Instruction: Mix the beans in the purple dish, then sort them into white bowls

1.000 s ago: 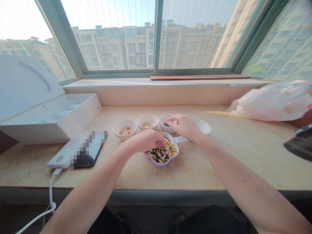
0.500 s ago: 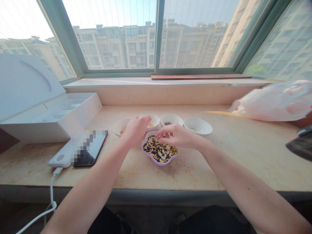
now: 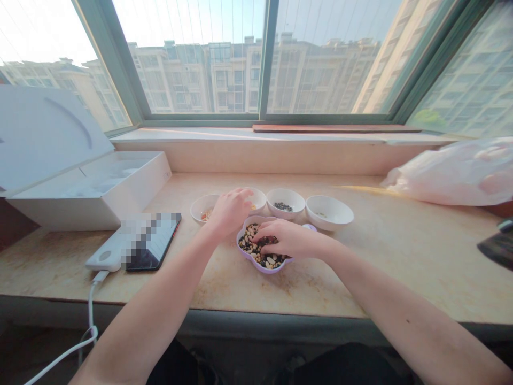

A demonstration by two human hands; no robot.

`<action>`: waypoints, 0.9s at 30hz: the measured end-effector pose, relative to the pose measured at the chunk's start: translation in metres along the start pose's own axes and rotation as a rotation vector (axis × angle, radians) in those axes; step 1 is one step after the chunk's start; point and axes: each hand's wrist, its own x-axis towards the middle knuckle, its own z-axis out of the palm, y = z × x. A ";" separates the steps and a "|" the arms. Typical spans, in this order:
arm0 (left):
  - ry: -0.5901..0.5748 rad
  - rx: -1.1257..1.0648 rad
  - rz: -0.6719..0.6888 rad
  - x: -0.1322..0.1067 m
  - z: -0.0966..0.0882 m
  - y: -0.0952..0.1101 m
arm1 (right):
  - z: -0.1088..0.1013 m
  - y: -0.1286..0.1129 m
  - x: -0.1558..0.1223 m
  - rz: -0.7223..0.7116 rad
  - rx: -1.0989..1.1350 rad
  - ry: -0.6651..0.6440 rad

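Note:
A purple flower-shaped bowl (image 3: 267, 270) stands on the counter, filled with mixed beans and seeds (image 3: 249, 247), black, yellow and pale. My right hand (image 3: 285, 238) reaches into it from the right, thumb and forefinger apart among the beans. My left hand (image 3: 231, 211) hovers over a white bowl (image 3: 259, 199) with some yellow bits, fingers bent and slightly apart, with nothing visible in them. Left of that, a white bowl (image 3: 197, 207) holds reddish and pale pieces, partly hidden by my left hand. Another white bowl (image 3: 294, 199) holds black beans. The rightmost white bowl (image 3: 339, 214) has a few small pale bits.
At the left are an open white box (image 3: 138, 182), a white power bank (image 3: 105, 256) with a cable (image 3: 91, 305), and a dark phone (image 3: 150, 248). A plastic bag (image 3: 452, 174) and a dark object (image 3: 497, 248) lie at the right. The window sill (image 3: 200, 133) runs behind.
My right hand has lowered into the beans in the purple bowl. My left hand stays over the same white bowl, its fingers looking a little more spread. The view has shifted slightly.

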 end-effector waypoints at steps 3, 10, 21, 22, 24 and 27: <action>0.012 -0.015 0.004 0.000 0.002 -0.002 | 0.000 -0.001 0.000 0.003 0.033 -0.044; 0.020 -0.059 0.022 -0.001 0.004 -0.001 | 0.003 0.005 0.003 -0.003 0.008 -0.040; 0.024 -0.072 0.031 -0.001 0.005 -0.002 | 0.003 0.008 0.000 0.060 0.077 -0.031; 0.026 -0.074 0.033 -0.001 0.005 -0.002 | 0.003 0.007 0.000 0.059 0.082 -0.028; 0.025 -0.079 0.039 -0.001 0.006 -0.002 | 0.003 0.005 -0.001 0.059 0.094 -0.020; 0.009 -0.084 0.037 -0.001 0.006 -0.001 | 0.003 0.004 -0.001 0.059 0.120 -0.008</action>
